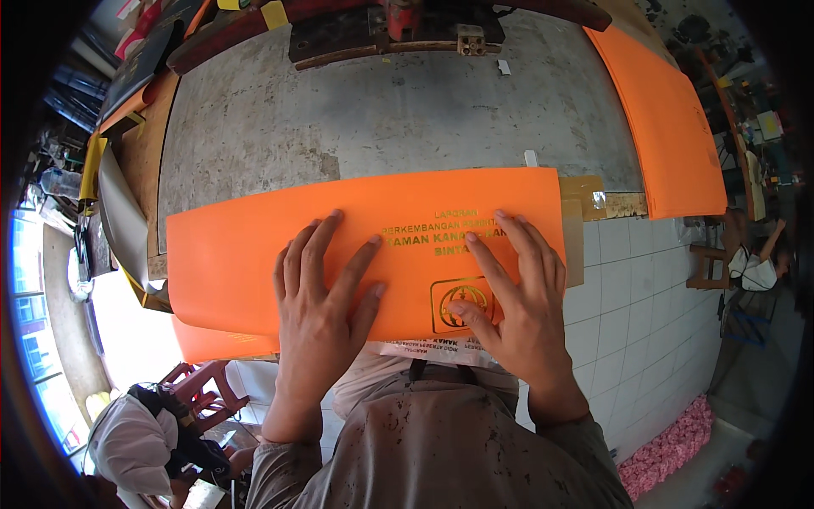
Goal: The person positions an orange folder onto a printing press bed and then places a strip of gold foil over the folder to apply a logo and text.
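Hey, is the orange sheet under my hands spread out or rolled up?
Spread out: the orange sheet lies wide under your left hand and right hand, its gold print facing up.

The left hand (pixel 320 293) and right hand (pixel 524 301) lie, fingers (pixel 354 270) spread, on an orange sheet (pixel 222 254) with gold print (pixel 424 239).

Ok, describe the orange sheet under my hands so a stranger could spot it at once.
Start at the big grey tabletop and go to its near edge, by your body. A wide orange sheet lies there, under your left hand and right hand. Unlike the orange stack at the table's right side, it has both hands on it, around large gold lettering.
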Tool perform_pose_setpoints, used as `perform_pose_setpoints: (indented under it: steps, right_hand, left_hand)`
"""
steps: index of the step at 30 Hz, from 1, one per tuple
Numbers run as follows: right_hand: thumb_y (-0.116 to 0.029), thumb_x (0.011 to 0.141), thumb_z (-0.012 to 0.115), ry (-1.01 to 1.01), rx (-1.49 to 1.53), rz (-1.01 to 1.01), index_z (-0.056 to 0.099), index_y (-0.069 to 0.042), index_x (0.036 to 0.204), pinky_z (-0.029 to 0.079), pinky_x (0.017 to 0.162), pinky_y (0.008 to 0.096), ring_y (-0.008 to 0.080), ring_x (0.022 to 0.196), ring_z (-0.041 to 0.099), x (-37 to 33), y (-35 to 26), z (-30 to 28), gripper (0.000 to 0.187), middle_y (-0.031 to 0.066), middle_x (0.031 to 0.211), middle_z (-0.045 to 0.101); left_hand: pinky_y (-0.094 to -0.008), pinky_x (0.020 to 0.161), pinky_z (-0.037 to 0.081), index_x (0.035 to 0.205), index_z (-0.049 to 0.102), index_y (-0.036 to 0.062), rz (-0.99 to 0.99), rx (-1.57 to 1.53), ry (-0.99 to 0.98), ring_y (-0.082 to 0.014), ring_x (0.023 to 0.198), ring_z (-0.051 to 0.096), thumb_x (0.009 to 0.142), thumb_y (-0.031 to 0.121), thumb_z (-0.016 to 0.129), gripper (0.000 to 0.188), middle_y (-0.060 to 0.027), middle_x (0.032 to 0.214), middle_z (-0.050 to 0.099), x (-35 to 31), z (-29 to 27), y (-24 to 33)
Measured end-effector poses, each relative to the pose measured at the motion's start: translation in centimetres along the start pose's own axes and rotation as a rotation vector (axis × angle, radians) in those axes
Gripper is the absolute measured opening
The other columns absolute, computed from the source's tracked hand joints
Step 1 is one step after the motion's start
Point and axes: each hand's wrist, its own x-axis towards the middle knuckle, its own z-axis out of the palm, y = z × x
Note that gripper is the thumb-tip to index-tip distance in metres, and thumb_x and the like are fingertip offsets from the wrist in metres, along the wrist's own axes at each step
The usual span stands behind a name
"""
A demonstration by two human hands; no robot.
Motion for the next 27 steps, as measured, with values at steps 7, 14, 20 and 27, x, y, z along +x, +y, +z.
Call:
perform_pose_setpoints:
  steps: [7,14,20,27]
  right_hand:
    - [-0.060,0.099,0.070,-0.015,0.011,-0.057,0.063,-0.014,0.156,0.033,0.123,0.0584,0.0426,0.154,0.041,0.8,-0.8,-0.1,0.074,0.0198,0.168,0.044]
    - [-0.048,0.097,0.079,0.164,-0.097,0.196,0.060,-0.007,0.155,0.034,0.122,0.0577,0.0395,0.153,0.043,-2.2,3.6,-1.5,0.073,0.0178,0.165,0.047]
    - [-0.038,0.092,0.088,0.275,-0.103,0.308,0.061,-0.005,0.149,0.039,0.118,0.0546,0.0358,0.148,0.048,-4.1,4.7,-0.9,0.071,0.0135,0.158,0.052]
    - [-0.028,0.092,0.088,0.365,-0.014,0.291,0.068,-0.003,0.134,0.041,0.114,0.0536,0.0339,0.141,0.052,-4.0,4.7,0.3,0.053,0.0116,0.152,0.057]
  left_hand:
    - [-0.0557,0.121,0.038,0.142,0.073,0.0166,-0.005,-0.003,-0.001,-0.0409,0.147,0.049,0.091,0.018,0.079,0.051,-0.0164,0.162,0.051,0.2,-0.1,0.1]
    - [-0.0569,0.124,0.039,0.144,0.071,0.0134,0.004,-0.162,-0.052,-0.0447,0.152,0.047,0.092,0.018,0.080,0.053,-0.0210,0.165,0.047,-0.7,-1.1,-1.7]
    - [-0.0564,0.122,0.043,0.148,0.065,0.0101,-0.283,-0.058,0.258,-0.0432,0.152,0.047,0.101,0.020,0.071,0.048,-0.0198,0.163,0.051,-4.5,-4.0,-9.2]
    - [-0.0481,0.114,0.046,0.153,0.057,0.0102,-0.777,-0.052,0.430,-0.0317,0.139,0.056,0.112,0.043,0.063,0.053,-0.0168,0.145,0.059,-13.2,-4.0,-16.0]
